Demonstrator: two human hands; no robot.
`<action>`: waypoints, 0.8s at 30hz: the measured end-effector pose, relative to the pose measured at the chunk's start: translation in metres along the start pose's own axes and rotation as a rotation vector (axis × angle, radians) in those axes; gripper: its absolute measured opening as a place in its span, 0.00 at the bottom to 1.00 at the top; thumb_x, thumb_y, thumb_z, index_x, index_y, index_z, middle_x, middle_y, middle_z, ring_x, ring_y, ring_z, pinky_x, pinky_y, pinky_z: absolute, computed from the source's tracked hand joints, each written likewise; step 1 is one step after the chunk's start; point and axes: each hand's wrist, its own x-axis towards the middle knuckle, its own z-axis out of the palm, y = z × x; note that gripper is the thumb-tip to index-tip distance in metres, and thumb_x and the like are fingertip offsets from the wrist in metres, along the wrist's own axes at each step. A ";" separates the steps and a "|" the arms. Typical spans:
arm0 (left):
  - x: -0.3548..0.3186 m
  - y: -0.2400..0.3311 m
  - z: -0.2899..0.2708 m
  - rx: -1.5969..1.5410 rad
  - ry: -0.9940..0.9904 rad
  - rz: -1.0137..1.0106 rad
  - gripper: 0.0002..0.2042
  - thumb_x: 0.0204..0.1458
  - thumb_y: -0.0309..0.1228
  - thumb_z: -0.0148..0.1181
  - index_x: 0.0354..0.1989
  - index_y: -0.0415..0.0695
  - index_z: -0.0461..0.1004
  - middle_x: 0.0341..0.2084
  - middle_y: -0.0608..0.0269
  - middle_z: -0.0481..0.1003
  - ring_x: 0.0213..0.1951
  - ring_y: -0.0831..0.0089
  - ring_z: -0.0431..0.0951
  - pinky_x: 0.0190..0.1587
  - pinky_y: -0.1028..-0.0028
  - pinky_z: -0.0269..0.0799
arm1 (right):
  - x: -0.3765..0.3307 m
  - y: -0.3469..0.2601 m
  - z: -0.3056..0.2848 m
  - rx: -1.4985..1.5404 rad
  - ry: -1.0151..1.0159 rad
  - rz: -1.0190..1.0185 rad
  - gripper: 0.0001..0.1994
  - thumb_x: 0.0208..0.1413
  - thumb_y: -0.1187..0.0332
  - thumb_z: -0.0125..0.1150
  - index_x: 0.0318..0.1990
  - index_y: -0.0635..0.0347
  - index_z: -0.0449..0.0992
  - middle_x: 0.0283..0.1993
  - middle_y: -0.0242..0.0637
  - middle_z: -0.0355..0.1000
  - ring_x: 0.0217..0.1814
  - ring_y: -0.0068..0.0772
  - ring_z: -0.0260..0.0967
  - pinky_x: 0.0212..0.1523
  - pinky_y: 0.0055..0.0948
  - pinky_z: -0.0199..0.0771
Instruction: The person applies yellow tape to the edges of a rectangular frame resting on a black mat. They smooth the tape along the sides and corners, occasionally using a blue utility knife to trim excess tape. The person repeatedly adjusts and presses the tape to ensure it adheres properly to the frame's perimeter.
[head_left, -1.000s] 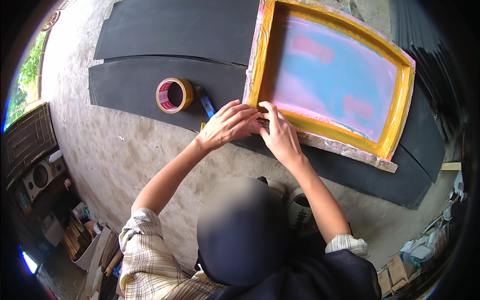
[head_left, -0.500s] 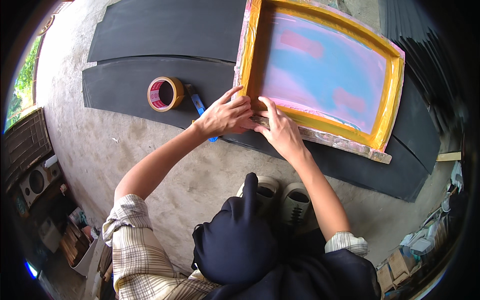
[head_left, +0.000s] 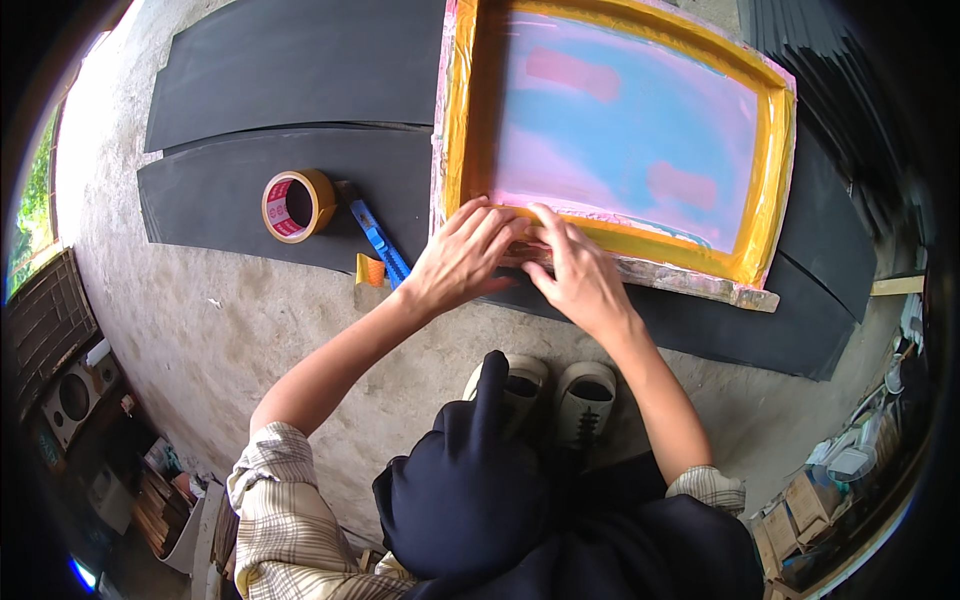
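Note:
A yellow-taped screen-printing frame (head_left: 765, 170) with a pink and blue mesh lies on black sheets (head_left: 280, 70) on the concrete floor. My left hand (head_left: 462, 258) and my right hand (head_left: 575, 272) press side by side on the frame's near edge, fingers flat on the tape there. Neither hand holds a loose object. A roll of tan tape (head_left: 295, 204) and a blue utility knife (head_left: 378, 236) lie on the black sheet to the left of my left hand.
A small orange piece (head_left: 370, 269) sits by the knife at the sheet's edge. My shoes (head_left: 545, 385) stand just in front of the frame. Boxes and a speaker (head_left: 70, 400) crowd the lower left; cartons (head_left: 820, 490) sit at lower right.
The view has tilted, so frame and hands sit lower in the picture. Both hands stay on the frame's near edge, shifted slightly along it.

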 end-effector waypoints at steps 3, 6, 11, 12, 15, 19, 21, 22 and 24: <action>-0.004 -0.009 0.018 0.003 0.011 0.018 0.27 0.37 0.41 0.69 0.47 0.43 0.70 0.39 0.61 0.68 0.44 0.65 0.71 0.45 0.67 0.73 | -0.004 0.005 0.004 -0.064 0.066 -0.095 0.34 0.49 0.68 0.66 0.63 0.59 0.57 0.39 0.41 0.74 0.35 0.40 0.75 0.37 0.35 0.78; -0.003 -0.013 0.024 0.012 0.046 0.046 0.23 0.39 0.40 0.68 0.44 0.45 0.72 0.37 0.61 0.67 0.43 0.64 0.70 0.42 0.68 0.73 | -0.020 0.029 -0.008 -0.078 0.110 -0.071 0.31 0.50 0.67 0.66 0.61 0.59 0.60 0.34 0.37 0.75 0.34 0.35 0.74 0.37 0.32 0.77; 0.003 -0.012 0.017 -0.022 -0.053 0.026 0.27 0.38 0.40 0.70 0.48 0.44 0.70 0.35 0.61 0.67 0.40 0.62 0.70 0.43 0.65 0.72 | -0.067 0.090 -0.068 -0.032 0.165 0.196 0.24 0.54 0.74 0.59 0.59 0.59 0.62 0.35 0.38 0.77 0.36 0.36 0.76 0.38 0.31 0.77; 0.006 -0.010 0.017 -0.046 -0.076 0.006 0.28 0.38 0.39 0.70 0.49 0.43 0.69 0.36 0.60 0.67 0.41 0.62 0.70 0.44 0.65 0.71 | -0.071 0.091 -0.077 0.063 0.134 0.261 0.23 0.54 0.76 0.58 0.59 0.58 0.62 0.36 0.39 0.77 0.37 0.37 0.76 0.39 0.32 0.77; 0.022 0.010 0.022 -0.102 -0.049 0.061 0.32 0.42 0.38 0.68 0.57 0.42 0.64 0.43 0.56 0.67 0.46 0.60 0.70 0.50 0.65 0.70 | -0.073 0.082 -0.073 -0.043 0.135 0.179 0.24 0.54 0.79 0.53 0.59 0.59 0.61 0.40 0.41 0.77 0.39 0.41 0.76 0.41 0.35 0.77; 0.052 0.044 0.037 -0.114 0.011 0.105 0.31 0.42 0.37 0.67 0.56 0.42 0.65 0.44 0.57 0.68 0.46 0.61 0.71 0.49 0.65 0.72 | -0.058 0.059 -0.045 0.061 0.196 0.088 0.27 0.52 0.81 0.52 0.61 0.59 0.59 0.43 0.42 0.76 0.44 0.42 0.74 0.45 0.37 0.75; 0.053 0.046 0.046 -0.167 0.029 0.086 0.29 0.41 0.36 0.68 0.54 0.42 0.68 0.41 0.59 0.69 0.44 0.63 0.72 0.46 0.66 0.74 | -0.049 0.050 -0.035 0.088 0.218 0.059 0.27 0.52 0.81 0.54 0.61 0.59 0.59 0.41 0.40 0.76 0.43 0.42 0.74 0.45 0.37 0.74; 0.053 0.045 0.048 -0.165 0.036 0.083 0.28 0.41 0.36 0.68 0.53 0.42 0.69 0.40 0.59 0.69 0.43 0.63 0.72 0.44 0.67 0.74 | -0.046 0.048 -0.032 0.092 0.230 0.058 0.28 0.51 0.80 0.55 0.61 0.58 0.59 0.40 0.40 0.76 0.43 0.42 0.73 0.44 0.38 0.74; 0.051 0.043 0.049 -0.159 0.050 0.075 0.27 0.40 0.36 0.68 0.51 0.43 0.70 0.38 0.61 0.70 0.41 0.65 0.73 0.40 0.68 0.76 | -0.045 0.049 -0.029 0.084 0.235 0.052 0.27 0.51 0.79 0.57 0.60 0.59 0.60 0.37 0.38 0.76 0.41 0.42 0.73 0.43 0.37 0.74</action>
